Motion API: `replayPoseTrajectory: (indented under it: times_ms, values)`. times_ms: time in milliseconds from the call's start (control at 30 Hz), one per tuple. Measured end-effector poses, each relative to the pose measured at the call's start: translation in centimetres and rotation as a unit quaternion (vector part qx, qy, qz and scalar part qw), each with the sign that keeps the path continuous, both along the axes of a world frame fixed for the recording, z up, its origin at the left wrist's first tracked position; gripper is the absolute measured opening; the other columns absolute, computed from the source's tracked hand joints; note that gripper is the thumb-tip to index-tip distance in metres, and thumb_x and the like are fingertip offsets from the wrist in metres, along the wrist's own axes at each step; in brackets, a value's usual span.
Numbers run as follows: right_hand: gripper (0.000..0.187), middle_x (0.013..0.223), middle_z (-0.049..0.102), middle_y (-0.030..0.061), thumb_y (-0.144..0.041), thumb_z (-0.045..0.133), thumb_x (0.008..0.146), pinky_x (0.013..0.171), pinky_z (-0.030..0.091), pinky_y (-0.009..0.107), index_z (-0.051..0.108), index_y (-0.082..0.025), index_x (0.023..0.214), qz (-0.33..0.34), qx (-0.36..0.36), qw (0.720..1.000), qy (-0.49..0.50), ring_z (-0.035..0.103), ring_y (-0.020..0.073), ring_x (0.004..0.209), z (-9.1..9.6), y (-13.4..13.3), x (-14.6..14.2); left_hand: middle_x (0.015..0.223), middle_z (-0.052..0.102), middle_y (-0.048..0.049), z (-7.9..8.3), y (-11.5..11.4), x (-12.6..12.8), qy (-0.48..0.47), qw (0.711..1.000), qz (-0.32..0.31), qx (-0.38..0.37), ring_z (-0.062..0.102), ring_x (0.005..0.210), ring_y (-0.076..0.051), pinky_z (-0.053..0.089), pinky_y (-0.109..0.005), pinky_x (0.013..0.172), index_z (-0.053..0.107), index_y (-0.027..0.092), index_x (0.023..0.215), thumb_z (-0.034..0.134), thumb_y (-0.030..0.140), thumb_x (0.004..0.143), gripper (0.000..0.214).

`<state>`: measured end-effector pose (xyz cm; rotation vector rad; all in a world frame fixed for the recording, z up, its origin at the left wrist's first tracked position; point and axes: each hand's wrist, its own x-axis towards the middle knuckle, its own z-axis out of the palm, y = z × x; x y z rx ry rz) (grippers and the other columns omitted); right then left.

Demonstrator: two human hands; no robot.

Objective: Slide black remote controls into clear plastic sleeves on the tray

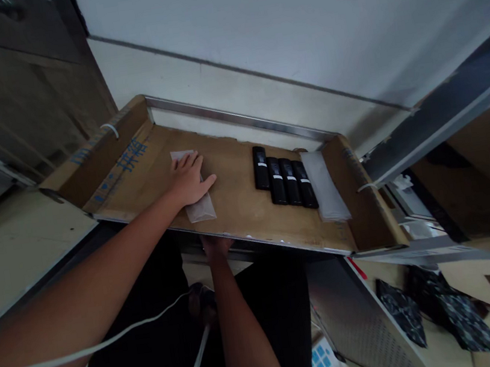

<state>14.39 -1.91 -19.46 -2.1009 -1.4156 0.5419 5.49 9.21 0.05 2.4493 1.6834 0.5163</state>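
The cardboard-lined bench (238,202) serves as the landmark, and everything here is placed against it. At its left end a raised cardboard flap (98,149) with blue print stands as a side wall. Just right of that flap, the left hand (190,179) lies flat and spread, palm down, pressing on a small translucent bag (200,205) that rests on the bench surface; the bag's upper corner shows beyond the fingertips and its lower end pokes out toward the near edge. The work in hand looks like steadying or smoothing this bag, and a fair judgement is that any next move calls for fingers curling under a thin, slippery edge, since the flat palm has no grip on it. The right hand (217,247) sits below the near metal edge of the bench, mostly hidden; whether it is closed or open cannot be told. Further right on the bench, four black remotes (284,179) lie side by side, touching, and just right of them lies a stack of clear bags (325,187) against the right cardboard wall. A white cable (112,339) crosses the lap below the bench and could snag an arm.
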Motion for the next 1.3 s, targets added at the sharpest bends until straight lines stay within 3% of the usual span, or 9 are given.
replayPoseTrajectory:
  times_ms: [200,333,467,600,700,800,967,1167,1300]
  values:
    - [0.063,0.127,0.063,0.0269,-0.042,0.072,0.079,0.105,0.044,0.044,0.060,-0.004,0.127,-0.122,0.038,0.992,0.019,0.054,0.0368,0.126,3.1,-7.3,5.1,0.159,0.037,-0.0160,-0.2,0.1,-0.4,-0.027,0.999,-0.002,0.018,0.031,0.148,-0.029,0.021,-0.046,0.123,0.043,0.014,0.148,0.044,0.056,0.096,0.067]
    - [0.027,0.075,0.068,0.0052,-0.041,0.059,0.088,0.069,0.050,0.028,0.069,-0.016,0.091,-0.045,0.063,0.987,0.140,0.064,0.0196,0.070,8.8,-11.6,8.0,0.155,0.041,-0.0175,-0.6,0.4,-0.6,-0.053,0.998,-0.022,0.034,0.034,0.146,-0.031,0.023,-0.046,0.123,0.050,0.013,0.141,0.048,0.053,0.095,0.060]
    - [0.033,0.060,0.056,-0.0027,-0.044,0.056,0.095,0.056,0.040,0.022,0.064,-0.018,0.076,0.013,0.149,0.974,0.173,0.051,0.0114,0.056,15.8,-14.0,8.0,0.150,0.047,-0.0186,-1.6,0.0,1.7,-0.115,0.992,-0.043,0.037,0.039,0.143,-0.034,0.027,-0.051,0.121,0.055,0.013,0.134,0.052,0.050,0.094,0.054]
    - [0.044,0.068,0.065,-0.0022,-0.047,0.057,0.095,0.054,0.045,0.022,0.061,-0.019,0.128,0.024,0.137,0.962,0.237,0.057,0.0122,0.054,19.8,-12.9,8.0,0.143,0.055,-0.0170,-2.0,-1.6,5.4,-0.289,0.954,-0.070,0.026,0.048,0.137,-0.029,0.034,-0.047,0.118,0.055,0.015,0.131,0.053,0.043,0.096,0.045]
    - [0.069,0.084,0.072,0.0001,-0.055,0.057,0.093,0.048,0.049,0.023,0.038,-0.025,0.153,0.041,0.081,0.933,0.348,0.062,0.0126,0.053,20.0,-10.6,8.1,0.131,0.063,-0.0136,-1.5,-2.0,5.9,-0.432,0.899,-0.078,0.008,0.060,0.121,-0.024,0.046,-0.043,0.107,0.057,0.017,0.126,0.048,0.037,0.098,0.036]
    - [0.068,0.081,0.073,0.0016,-0.062,0.058,0.088,0.039,0.046,0.021,0.049,-0.022,0.142,0.002,0.054,0.894,0.445,0.062,0.0129,0.048,19.1,-8.7,7.6,0.118,0.068,-0.0069,-1.0,-0.5,3.4,-0.485,0.869,-0.093,0.026,0.064,0.109,-0.019,0.050,-0.038,0.099,0.061,0.020,0.116,0.048,0.034,0.099,0.025]
    - [0.050,0.070,0.067,-0.0019,-0.059,0.071,0.076,0.038,0.049,0.022,0.065,-0.018,0.104,-0.079,0.086,0.869,0.481,0.060,0.0122,0.043,18.0,-8.5,6.3,0.093,0.067,-0.0026,-2.0,3.9,-1.1,-0.502,0.864,0.039,0.013,0.062,0.089,-0.013,0.049,-0.031,0.085,0.058,0.013,0.100,0.047,0.024,0.102,0.016]
    - [0.041,0.074,0.068,-0.0001,-0.052,0.076,0.076,0.044,0.053,0.023,0.064,-0.019,0.097,-0.078,0.137,0.885,0.438,0.065,0.0136,0.053,19.9,-10.4,7.3,0.086,0.067,-0.0003,-2.2,3.5,-0.4,-0.423,0.906,-0.018,0.017,0.060,0.079,-0.013,0.046,-0.027,0.075,0.065,0.016,0.093,0.060,0.024,0.091,0.009]
    - [0.038,0.073,0.068,-0.0002,-0.047,0.074,0.077,0.048,0.055,0.023,0.065,-0.018,0.100,-0.010,0.132,0.907,0.399,0.066,0.0146,0.058,21.9,-7.1,9.2,0.086,0.068,-0.0008,-1.2,1.7,-0.2,-0.425,0.903,-0.056,0.028,0.061,0.076,-0.014,0.047,-0.027,0.070,0.066,0.018,0.093,0.059,0.031,0.090,0.015]
